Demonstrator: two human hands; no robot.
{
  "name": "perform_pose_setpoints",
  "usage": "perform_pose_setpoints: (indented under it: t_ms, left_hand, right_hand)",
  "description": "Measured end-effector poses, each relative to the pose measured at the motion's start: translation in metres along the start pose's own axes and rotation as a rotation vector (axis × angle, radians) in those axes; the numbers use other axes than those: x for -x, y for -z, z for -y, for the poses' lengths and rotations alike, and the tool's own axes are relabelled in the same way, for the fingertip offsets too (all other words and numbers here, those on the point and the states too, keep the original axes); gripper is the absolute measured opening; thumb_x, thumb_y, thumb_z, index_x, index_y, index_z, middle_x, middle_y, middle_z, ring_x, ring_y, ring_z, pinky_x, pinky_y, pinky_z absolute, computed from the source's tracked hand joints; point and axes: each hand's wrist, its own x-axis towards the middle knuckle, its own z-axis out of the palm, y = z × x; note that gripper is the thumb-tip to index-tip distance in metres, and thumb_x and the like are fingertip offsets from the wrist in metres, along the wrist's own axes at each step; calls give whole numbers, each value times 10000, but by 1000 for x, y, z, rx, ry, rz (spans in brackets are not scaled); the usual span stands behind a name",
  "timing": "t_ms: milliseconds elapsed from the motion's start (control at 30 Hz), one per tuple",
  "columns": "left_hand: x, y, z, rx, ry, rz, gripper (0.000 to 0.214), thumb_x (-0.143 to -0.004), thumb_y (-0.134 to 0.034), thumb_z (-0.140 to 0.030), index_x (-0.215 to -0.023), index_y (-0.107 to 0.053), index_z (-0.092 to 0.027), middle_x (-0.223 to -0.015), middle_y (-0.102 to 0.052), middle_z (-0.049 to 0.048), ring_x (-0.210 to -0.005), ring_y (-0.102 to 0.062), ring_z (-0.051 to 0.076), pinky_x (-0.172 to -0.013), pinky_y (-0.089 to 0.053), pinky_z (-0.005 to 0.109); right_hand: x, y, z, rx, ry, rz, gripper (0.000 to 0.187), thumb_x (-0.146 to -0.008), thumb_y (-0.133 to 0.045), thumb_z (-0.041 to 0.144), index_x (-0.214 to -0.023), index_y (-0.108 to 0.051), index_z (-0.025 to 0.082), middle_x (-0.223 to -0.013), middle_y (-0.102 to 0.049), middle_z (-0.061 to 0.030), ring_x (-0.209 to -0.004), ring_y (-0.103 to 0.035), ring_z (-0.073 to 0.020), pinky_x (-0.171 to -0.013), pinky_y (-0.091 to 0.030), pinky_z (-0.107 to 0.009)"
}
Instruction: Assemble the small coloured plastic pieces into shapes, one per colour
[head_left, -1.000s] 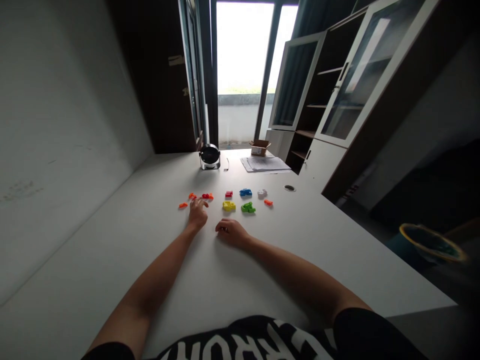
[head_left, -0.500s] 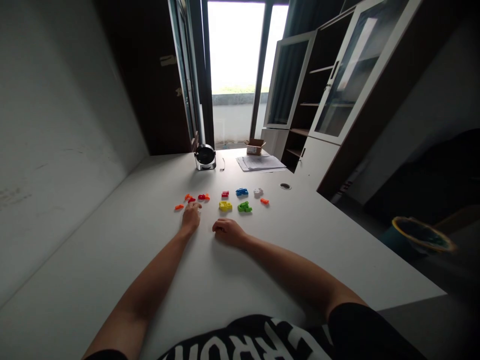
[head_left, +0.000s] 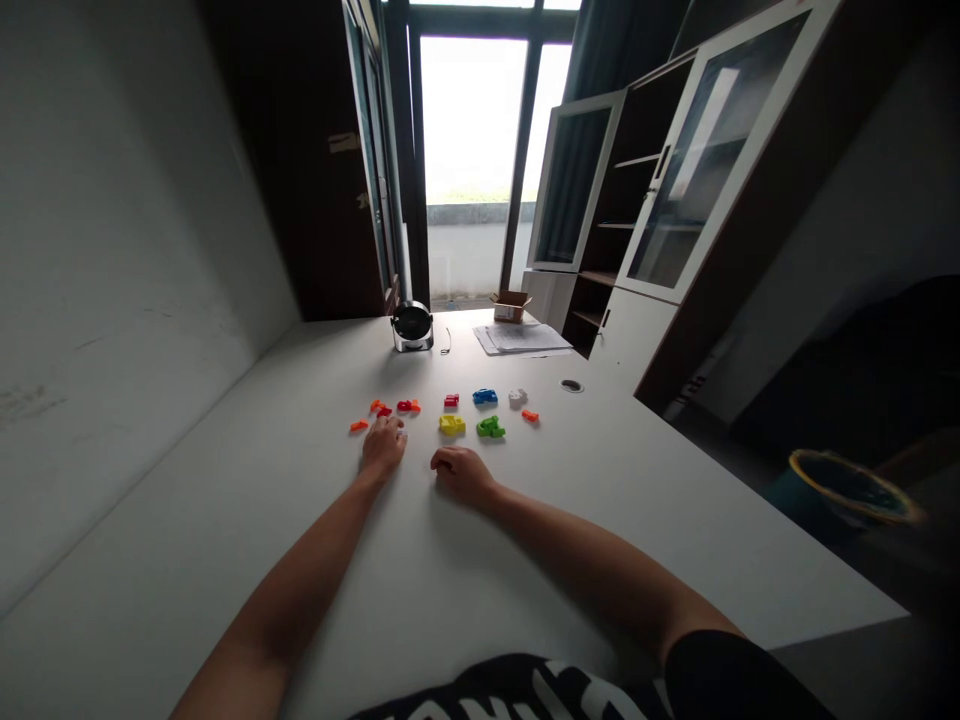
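Two bare hands are laid on a white table (head_left: 600,570) just below the centre of the frame, and about ten small plastic pieces (head_left: 451,400) are spread in two loose rows just above them. An orange piece (head_left: 358,425) and a cluster of red and orange pieces (head_left: 384,410) are placed left of centre; a yellow piece (head_left: 452,425), a green piece (head_left: 490,427), a blue piece (head_left: 485,396), a white piece (head_left: 517,397) and a second orange piece (head_left: 530,415) are placed right of centre.

The left hand (head_left: 383,448) is held flat, its grip spread slightly and its fingertips just below the red cluster; no pinch is seen. The right hand (head_left: 463,476) is rested on its side with the fingers curled, apart from every piece. Whether anything is enclosed by that grip cannot be told.

The pieces are judged to be light, stiff and easily nudged across the smooth surface. They would probably be best taken by their edges, between thumb and forefinger.

A desk fan (head_left: 412,327), a cardboard box (head_left: 510,307) and a stack of papers (head_left: 521,338) are seen at the far edge of the table, at upper centre.
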Motion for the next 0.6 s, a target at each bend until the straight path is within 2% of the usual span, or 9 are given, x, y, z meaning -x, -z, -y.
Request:
perform_pose_setpoints:
  t_ms: [167,400,533,600]
  left_hand:
    - [0,-1,-6,151,-69,8,296,-873,-579,-161,-1160,-629,-208,-1157,-634,100,-923,-635,221,-799,-504,323]
    - [4,-1,-17,334,-219,-18,238,-818,-602,-108,-1035,-645,-198,-1053,-634,73,-724,-584,159,-716,-486,301]
    - [8,3,-24,390,-324,8,205,-823,-591,-118,-998,-660,-199,-1006,-626,57,-691,-562,138,-682,-483,281]
    - [10,5,-29,402,-366,19,206,-825,-585,-118,-998,-664,-199,-985,-622,51,-691,-561,131,-675,-483,270]
  right_hand:
    - [-2,1,-5,-89,-116,-54,208,-834,-569,95,-867,-740,208,-808,-734,-13,-703,-635,-157,-681,-450,-239]
    - [-8,3,-17,-179,-214,-129,205,-824,-547,115,-870,-725,206,-746,-699,-2,-661,-597,-151,-628,-421,-237]
    - [-9,6,-17,-209,-231,-168,107,-857,-592,223,-872,-696,205,-728,-668,8,-637,-574,-144,-604,-399,-239]
    - [-9,8,-15,-214,-235,-162,122,-878,-616,302,-881,-690,206,-708,-654,11,-627,-567,-145,-597,-393,-243]
